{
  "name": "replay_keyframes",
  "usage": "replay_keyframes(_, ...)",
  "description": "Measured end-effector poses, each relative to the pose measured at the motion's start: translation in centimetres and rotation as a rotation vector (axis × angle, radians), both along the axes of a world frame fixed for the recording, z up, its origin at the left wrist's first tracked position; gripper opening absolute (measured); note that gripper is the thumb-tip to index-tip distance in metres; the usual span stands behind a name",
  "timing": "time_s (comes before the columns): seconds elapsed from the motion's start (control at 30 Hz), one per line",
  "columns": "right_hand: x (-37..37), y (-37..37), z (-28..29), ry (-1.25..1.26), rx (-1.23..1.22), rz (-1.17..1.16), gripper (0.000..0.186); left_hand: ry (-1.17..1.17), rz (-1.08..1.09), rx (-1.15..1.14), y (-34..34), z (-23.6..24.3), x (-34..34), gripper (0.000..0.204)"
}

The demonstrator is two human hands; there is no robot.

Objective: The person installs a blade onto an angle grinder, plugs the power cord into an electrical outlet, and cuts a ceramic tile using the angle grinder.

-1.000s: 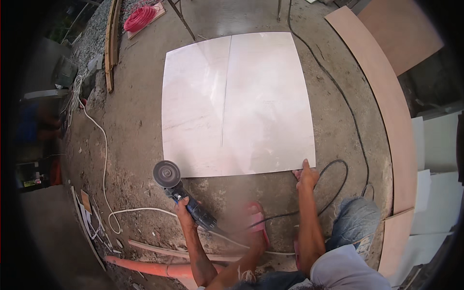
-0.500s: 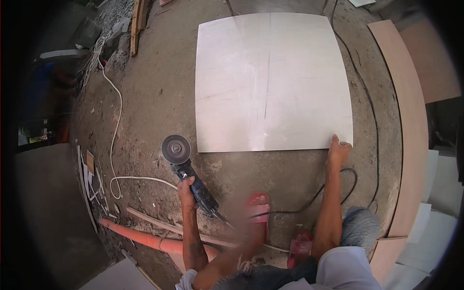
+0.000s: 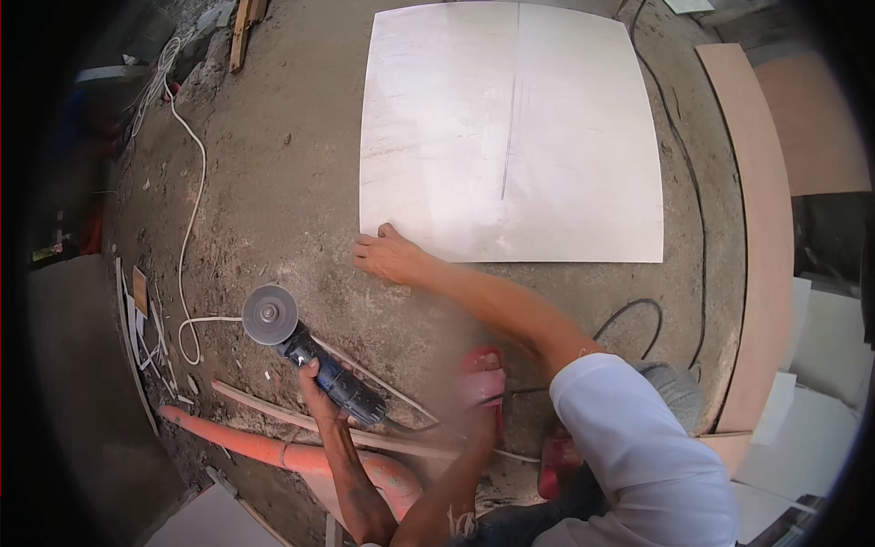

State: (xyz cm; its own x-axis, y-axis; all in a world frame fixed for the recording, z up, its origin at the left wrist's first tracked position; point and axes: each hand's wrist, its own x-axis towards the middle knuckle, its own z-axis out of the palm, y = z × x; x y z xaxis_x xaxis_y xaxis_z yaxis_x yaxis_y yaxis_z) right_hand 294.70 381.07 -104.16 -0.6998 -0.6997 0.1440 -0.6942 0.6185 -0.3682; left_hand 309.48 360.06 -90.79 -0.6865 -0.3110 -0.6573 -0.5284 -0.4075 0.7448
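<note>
My left hand (image 3: 321, 394) is wrapped round the dark blue body of an angle grinder (image 3: 344, 387). Its grey disc (image 3: 270, 314) points up and away to the left; whether it spins I cannot tell. My right arm reaches across to the left, and my right hand (image 3: 390, 257) is closed on the near left corner of a large white board (image 3: 583, 155). Some of its fingers are hidden at the edge. A dark straight line runs down the board from the far edge and stops short of the near edge.
A black cable (image 3: 697, 237) curves along the right. A white cord (image 3: 194, 219) lies on the left. An orange pipe (image 3: 237, 440) and a wooden strip (image 3: 273, 410) lie by my left forearm. Long brown boards (image 3: 766, 210) and white offcuts (image 3: 807, 428) stand at the right.
My right hand has gone from the board's near right corner to its near left corner. The grinder in my left hand has moved left and nearer to me.
</note>
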Motion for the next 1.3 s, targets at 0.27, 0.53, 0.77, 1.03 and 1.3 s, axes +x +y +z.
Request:
replay_keyframes(0.27, 0.6, -0.9, 1.1, 0.023, 0.015, -0.102, 0.008, 0.11, -0.059, -0.017, 2.2, 0.0, 1.4, 0.04)
replay_keyframes(0.53, 6.4, 1.9, -0.1, 0.174, -0.115, -0.091, 0.01, 0.0, -0.225, -0.044, 3.7, 0.0, 1.6, 0.042)
replay_keyframes(0.77, 9.6, 4.5, 1.1, -0.048, -0.133, -0.037, 0.02, -0.001, -0.325, -0.021, 5.6, -0.9, 1.3, 0.04)
replay_keyframes(1.03, 18.2, 10.3, 4.1, -0.671, -0.587, -0.732, 0.041, 0.032, -0.546, -0.288, 12.1, -1.5, -1.1, 0.034)
replay_keyframes(1.3, 22.5, 8.9, 6.7, -0.854, -1.174, -0.891, 0.109, 0.166, -0.918, -0.774, 24.7, -2.3, -2.2, 0.059)
